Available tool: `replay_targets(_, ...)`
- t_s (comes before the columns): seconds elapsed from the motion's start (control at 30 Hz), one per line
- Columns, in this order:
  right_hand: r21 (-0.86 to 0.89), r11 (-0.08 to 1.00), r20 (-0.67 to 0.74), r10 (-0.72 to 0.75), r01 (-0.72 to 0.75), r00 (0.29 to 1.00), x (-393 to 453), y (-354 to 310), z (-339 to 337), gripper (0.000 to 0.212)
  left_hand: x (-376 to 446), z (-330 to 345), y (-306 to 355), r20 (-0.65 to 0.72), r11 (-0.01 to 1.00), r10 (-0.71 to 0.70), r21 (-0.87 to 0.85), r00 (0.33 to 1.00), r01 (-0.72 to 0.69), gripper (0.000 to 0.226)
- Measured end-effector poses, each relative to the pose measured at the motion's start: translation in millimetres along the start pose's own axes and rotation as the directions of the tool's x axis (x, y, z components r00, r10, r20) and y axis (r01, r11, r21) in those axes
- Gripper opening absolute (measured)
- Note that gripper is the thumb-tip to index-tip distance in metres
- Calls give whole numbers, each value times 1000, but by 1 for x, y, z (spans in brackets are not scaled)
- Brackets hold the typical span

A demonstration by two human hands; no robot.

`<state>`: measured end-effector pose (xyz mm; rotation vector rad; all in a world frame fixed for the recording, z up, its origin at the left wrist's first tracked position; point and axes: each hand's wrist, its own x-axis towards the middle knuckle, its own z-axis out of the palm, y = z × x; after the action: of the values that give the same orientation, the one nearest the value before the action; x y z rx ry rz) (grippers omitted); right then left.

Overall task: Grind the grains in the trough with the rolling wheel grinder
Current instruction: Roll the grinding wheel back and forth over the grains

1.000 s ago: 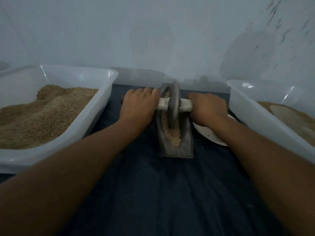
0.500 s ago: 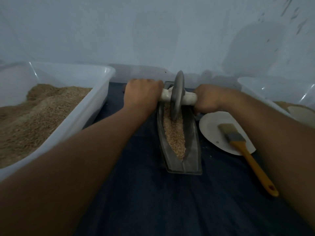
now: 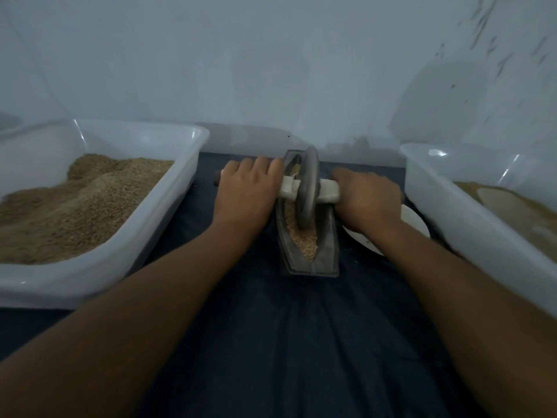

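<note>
Both hands are down on the grinder's axle, one on each side of the wheel [image 3: 308, 188]. The left hand [image 3: 245, 193] lies over its end with fingers [image 3: 261, 164] pressed together and curled over the handle; a dark stub pokes out past the little finger. The right hand [image 3: 366, 197] is closed round the pale handle [image 3: 327, 190] (its fingertips are tucked under, out of sight). Between the two sets of fingers the wheel stands upright in the trough [image 3: 327, 251], its rim sunk in the grains [image 3: 304, 238]. Left of the left fingers sits a tub [image 3: 168, 203] of grain; beyond the right fingers, a plate [image 3: 414, 220] and a second tub [image 3: 470, 218]. All rest on a dark table [image 3: 301, 342].
</note>
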<state>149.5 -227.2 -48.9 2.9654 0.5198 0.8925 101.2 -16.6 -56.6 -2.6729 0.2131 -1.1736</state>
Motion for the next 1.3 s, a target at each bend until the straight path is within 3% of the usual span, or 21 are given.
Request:
replay_targets(0.2, -22, 999, -154, -46, 44, 987, -23, -9, -17, 28, -20, -15, 5, 24, 1000, -14, -24, 1000, 15, 28)
replay_targets(0.47, 19, 999, -309, -39, 48, 950, -53, -8, -13, 17, -36, -45, 6, 33, 995, 90, 30, 995, -91, 28)
replay_targets(0.63, 69, 992, -400, -66, 102, 914, -61, -4, -7, 21, -41, -55, 8, 44, 993, 97, 70, 994, -100, 46)
replay_targets(0.7, 78, 991, -410, -71, 113, 909, -61, -4, -8, 23, -43, -60, 6, 46, 991, 104, 80, 993, -108, 49)
replay_targets(0.93, 96, 992, -483, -26, 83, 875, -60, -9, -13, 21, -39, -79, 0, 39, 994, 96, 55, 995, -98, 26)
replay_targets(1.17, 84, 993, -486, -27, 78, 874, -60, -11, -21, 33, -40, -82, -1, 54, 998, 50, 39, 997, -52, 22)
replay_targets(1.3, 82, 994, -463, -28, 75, 886, -61, -11, -21, 25, -40, -73, 1, 75, 998, 58, 28, 995, -60, 22)
